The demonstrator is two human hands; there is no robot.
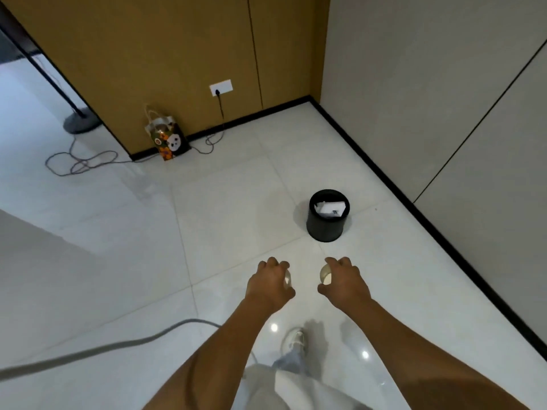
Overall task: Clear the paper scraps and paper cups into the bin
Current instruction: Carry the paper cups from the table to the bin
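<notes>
left hand (pixel 268 284): fingers curled round a paper cup (pixel 288 279), held out over the floor (pixel 231 208).
right hand (pixel 344 281): fingers curled round a second cup (pixel 325 274), its mouth facing left; the hands are apart, side by side.
bin (pixel 325 224): black, upright on the floor ahead of the right hand, well apart from it.
scraps (pixel 331 209): white paper inside the bin.
bag (pixel 167 140): against the brown wall, far left.
shoe (pixel 294 340): below the hands.

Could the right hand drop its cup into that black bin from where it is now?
Probably not yet. The right hand grips a paper cup well short of the black bin, which stands farther ahead on the floor. Nothing blocks the way, so stepping forward should do it.
</notes>
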